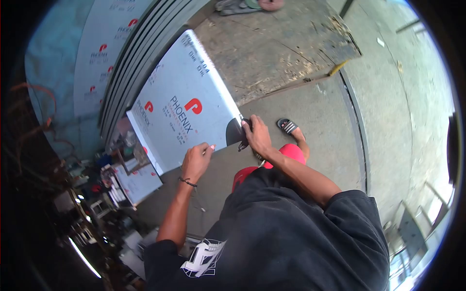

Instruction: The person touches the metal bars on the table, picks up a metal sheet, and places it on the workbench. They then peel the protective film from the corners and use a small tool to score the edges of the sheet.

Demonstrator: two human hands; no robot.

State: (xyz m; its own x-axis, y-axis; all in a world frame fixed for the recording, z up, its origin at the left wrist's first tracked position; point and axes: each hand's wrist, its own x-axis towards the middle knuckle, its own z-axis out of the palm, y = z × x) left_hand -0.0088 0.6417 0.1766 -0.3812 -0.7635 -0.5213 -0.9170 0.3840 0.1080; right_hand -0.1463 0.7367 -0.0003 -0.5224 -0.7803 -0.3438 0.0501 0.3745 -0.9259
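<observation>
Head view, looking steeply down over the person's own dark T-shirt (272, 233). A white film-covered sheet (187, 104) printed "PHOENIX" lies tilted across the concrete floor (315, 111), its far end up against a stack of similar panels (141, 53) leaning at upper left; presumably it has been drawn out from that stack so its near edge sits within reach. Left hand (195, 162) rests at the sheet's near edge, fingers closed narrowly around a thin pink-tipped object (212, 146), probably a marker or pencil, tip touching or just beside the edge; held like a pen, which suits marking along the border. Right hand (257, 136) is curled over the near right corner, gripping a dark object (235, 132) pressed to the sheet there; what it is cannot be told, possibly a square or a peeled flap of film. The grip looks firm, likely steadying the corner while the other hand works. A foot in a black sandal (287, 126) stands just beside the corner; red shorts (291, 151) show below the right forearm. Cluttered tools and parts (104, 194) lie lower left, well apart from the hands.
</observation>
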